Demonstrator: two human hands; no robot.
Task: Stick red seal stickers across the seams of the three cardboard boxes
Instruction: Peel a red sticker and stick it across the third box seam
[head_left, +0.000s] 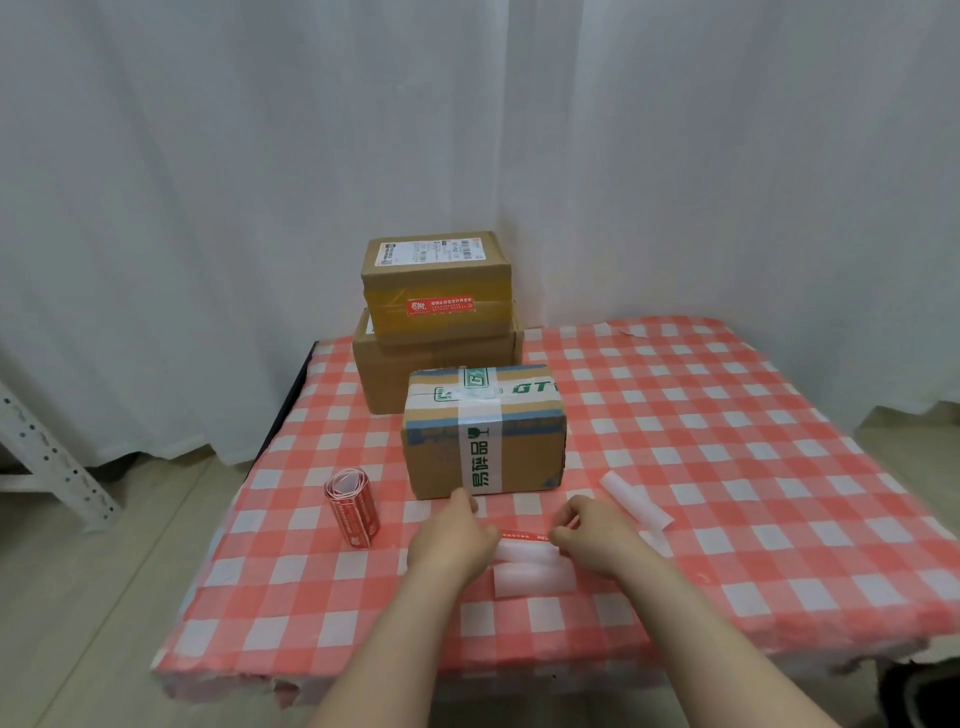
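Observation:
Both hands hold one red seal sticker (524, 535) stretched between them, just above the table. My left hand (451, 540) pinches its left end and my right hand (592, 538) pinches its right end. Directly behind them stands a cardboard box (530, 457) with white tape and green print. Farther back, a small box (436, 283) bearing a red sticker (440, 306) on its front sits on top of a larger plain box (400, 374). A roll of red stickers (352, 506) lies to the left of my left hand.
White backing strips lie on the red-and-white checked tablecloth (727, 467): one (535, 574) under my hands, another (636, 500) to the right. White curtains hang behind the table. A white metal frame (47, 457) stands on the floor at left.

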